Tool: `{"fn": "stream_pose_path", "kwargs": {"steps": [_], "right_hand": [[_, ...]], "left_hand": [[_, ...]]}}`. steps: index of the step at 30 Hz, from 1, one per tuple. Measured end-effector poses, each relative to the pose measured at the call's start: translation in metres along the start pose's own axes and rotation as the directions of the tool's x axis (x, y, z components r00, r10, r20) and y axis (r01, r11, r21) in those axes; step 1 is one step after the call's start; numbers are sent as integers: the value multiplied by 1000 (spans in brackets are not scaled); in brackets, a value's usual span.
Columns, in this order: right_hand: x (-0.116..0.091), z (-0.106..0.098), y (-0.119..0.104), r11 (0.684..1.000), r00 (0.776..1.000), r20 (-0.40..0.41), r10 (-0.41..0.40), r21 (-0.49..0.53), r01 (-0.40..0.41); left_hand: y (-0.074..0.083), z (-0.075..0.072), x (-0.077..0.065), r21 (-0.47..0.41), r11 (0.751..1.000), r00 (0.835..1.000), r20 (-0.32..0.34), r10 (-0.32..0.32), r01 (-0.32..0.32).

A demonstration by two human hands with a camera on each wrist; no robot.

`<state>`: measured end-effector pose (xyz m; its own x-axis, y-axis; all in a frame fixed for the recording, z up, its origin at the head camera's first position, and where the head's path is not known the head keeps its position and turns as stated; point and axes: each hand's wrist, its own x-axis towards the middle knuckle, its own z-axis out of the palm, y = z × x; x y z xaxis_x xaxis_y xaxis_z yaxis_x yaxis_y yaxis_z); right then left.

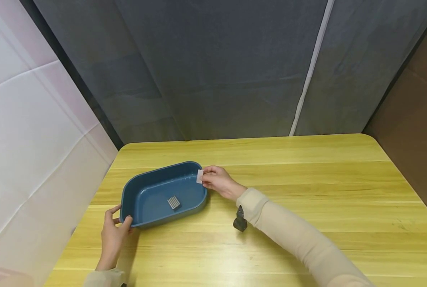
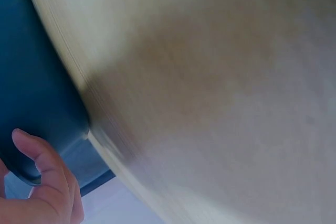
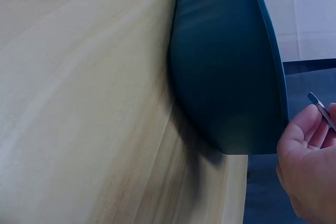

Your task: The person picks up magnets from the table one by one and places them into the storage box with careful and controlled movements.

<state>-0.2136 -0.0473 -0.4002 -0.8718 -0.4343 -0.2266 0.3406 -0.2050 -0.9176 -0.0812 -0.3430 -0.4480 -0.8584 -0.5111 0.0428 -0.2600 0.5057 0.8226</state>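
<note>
A blue rectangular basin (image 1: 163, 217) with rounded corners sits on the table's left side. Inside it lies a small ribbed block (image 1: 174, 203), like several silver-grey rods side by side. My left hand (image 1: 113, 235) holds the basin's near left corner, thumb (image 2: 44, 161) over the rim. At the right end, my right hand (image 1: 220, 182) pinches a small flat white piece (image 1: 199, 176) by the rim. Seen edge-on in the right wrist view, that piece (image 3: 314, 98) looks thin with a rounded end; its kind is unclear. Whether the right hand touches the rim, I cannot tell.
The wood-grain table (image 1: 306, 171) extends to the right of the basin. Dark grey cloth (image 1: 217, 71) hangs behind it, a white sheet (image 1: 37, 139) stands at the left and a brown panel (image 1: 414, 119) at the right. A black wrist device (image 1: 240, 220) hangs under the right cuff.
</note>
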Motion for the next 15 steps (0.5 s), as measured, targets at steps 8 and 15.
{"fn": "stream_pose_path", "kwargs": {"steps": [8,15], "right_hand": [[1,7,-2,1000,1000,-14,-7,-15,7],[1,15,-6,1000,999,-54,1,-17,-2]], "left_hand": [[0,0,0,13,1000,1000,-2,1,-1],[-11,3,5,15,1000,1000,-18,-7,7]]}}
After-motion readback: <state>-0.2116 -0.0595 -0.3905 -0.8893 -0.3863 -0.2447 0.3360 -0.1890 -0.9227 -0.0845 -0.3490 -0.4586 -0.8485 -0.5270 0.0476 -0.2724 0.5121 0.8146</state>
